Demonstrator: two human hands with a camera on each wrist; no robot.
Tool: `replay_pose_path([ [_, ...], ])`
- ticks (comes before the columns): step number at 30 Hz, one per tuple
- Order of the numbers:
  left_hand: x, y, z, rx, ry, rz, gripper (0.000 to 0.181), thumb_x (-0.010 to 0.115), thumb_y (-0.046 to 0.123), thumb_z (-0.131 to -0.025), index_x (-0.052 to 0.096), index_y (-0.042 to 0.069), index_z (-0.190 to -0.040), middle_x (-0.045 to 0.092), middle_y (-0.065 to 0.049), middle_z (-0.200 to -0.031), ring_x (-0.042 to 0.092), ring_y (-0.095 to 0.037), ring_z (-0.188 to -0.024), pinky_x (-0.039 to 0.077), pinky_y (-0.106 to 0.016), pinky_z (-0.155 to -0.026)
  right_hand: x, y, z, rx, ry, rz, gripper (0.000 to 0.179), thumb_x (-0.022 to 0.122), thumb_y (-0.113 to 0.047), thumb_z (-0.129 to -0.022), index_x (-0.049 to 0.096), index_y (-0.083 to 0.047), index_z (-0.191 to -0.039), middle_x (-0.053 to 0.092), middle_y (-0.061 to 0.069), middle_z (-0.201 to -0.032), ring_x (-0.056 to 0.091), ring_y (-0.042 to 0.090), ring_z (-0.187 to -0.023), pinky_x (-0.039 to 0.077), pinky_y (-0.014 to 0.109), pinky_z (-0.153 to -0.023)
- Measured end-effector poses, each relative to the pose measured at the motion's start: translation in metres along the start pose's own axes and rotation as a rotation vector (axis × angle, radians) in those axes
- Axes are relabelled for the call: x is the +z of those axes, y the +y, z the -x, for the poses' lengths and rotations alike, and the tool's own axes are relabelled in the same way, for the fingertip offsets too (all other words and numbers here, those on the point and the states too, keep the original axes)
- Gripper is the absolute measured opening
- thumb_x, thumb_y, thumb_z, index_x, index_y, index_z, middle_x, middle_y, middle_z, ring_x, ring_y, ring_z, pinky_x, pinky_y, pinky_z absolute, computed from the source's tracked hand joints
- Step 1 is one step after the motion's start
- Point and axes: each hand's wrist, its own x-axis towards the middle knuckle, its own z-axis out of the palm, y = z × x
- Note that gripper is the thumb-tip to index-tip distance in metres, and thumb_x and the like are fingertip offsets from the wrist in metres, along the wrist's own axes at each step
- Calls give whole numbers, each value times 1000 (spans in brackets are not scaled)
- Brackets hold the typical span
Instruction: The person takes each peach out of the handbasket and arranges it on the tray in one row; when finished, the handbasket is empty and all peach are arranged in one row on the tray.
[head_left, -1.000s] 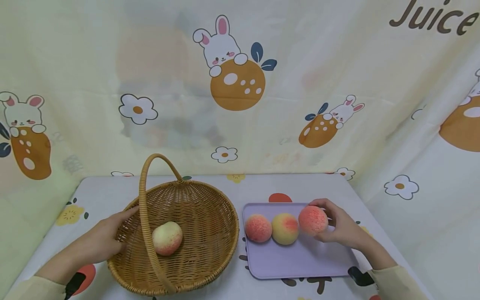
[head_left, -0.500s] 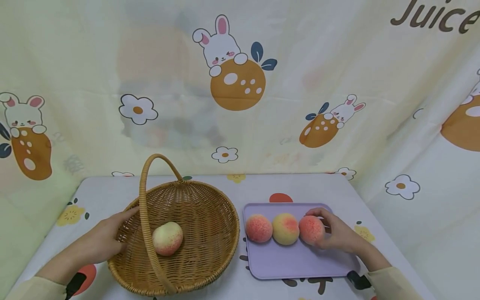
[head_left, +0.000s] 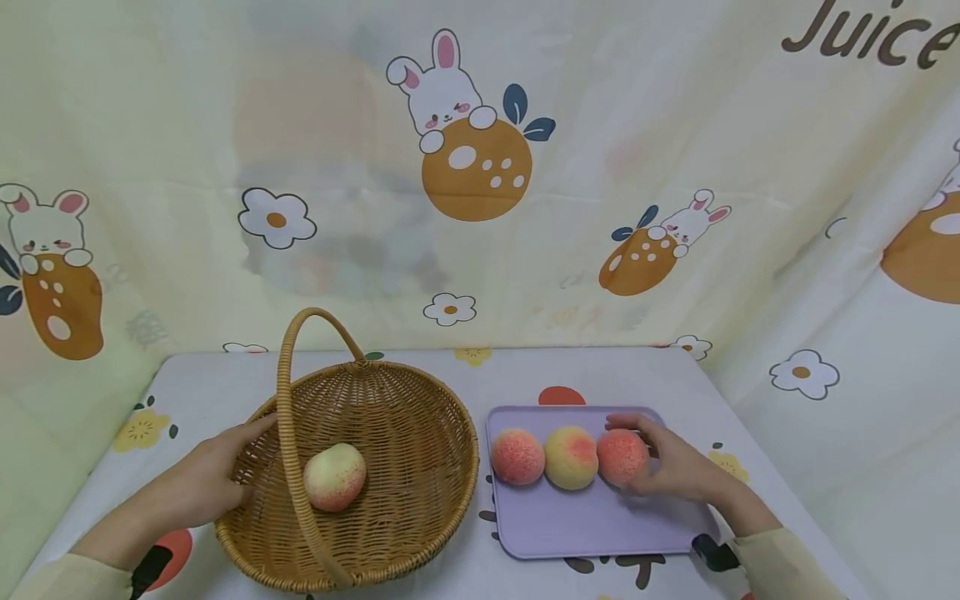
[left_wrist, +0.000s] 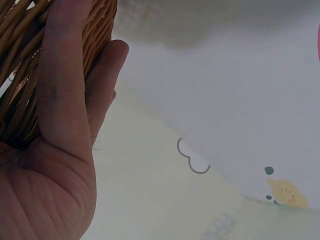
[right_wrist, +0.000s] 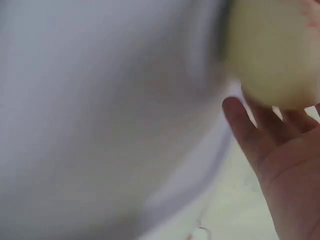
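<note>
My left hand (head_left: 202, 475) holds the left rim of the brown wicker basket (head_left: 420, 542). In the left wrist view its fingers (left_wrist: 65, 85) lie along the woven wall. A pale peach (head_left: 335, 477) with a reddish underside sits in the basket, beside the arched handle. On the purple tray (head_left: 570, 529) a red peach (head_left: 517, 457), a yellow peach (head_left: 572, 458) and another red peach (head_left: 621, 458) stand in a row. My right hand (head_left: 675, 467) is spread loosely around the rightmost peach, fingertips at its far side and thumb at its near side. The right wrist view is blurred.
The basket's tall handle (head_left: 287, 417) arches over its left part. A printed cloth (head_left: 480, 383) covers the table, and a patterned curtain (head_left: 345, 167) hangs behind it. The tray has a low raised rim. Black straps circle both wrists.
My right hand has lowered the red peach onto the tray beside the yellow one, and its fingers have since loosened around it. My left hand and the basket have stayed put.
</note>
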Motion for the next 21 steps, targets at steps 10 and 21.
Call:
replay_pose_path([
  [10,0,2,0,6,4,-3,98,69,-13,-66,32,-2,-156,36,-35,-151,35,-56,-136,45,-62,-96,-6,-78,-40,-240,92,-4,88,88,-13,-77,42,-20,-152,47,-4,-150,45,16,-136,41,42,-108],
  [21,0,3,0,14,6,-15,99,68,-13,-66,30,-2,-157,37,-34,-152,36,-55,-137,45,-60,-96,60,-174,-82,-438,-31,-208,85,85,-13,-81,40,-19,-153,44,-4,-152,44,23,-138,41,47,-108],
])
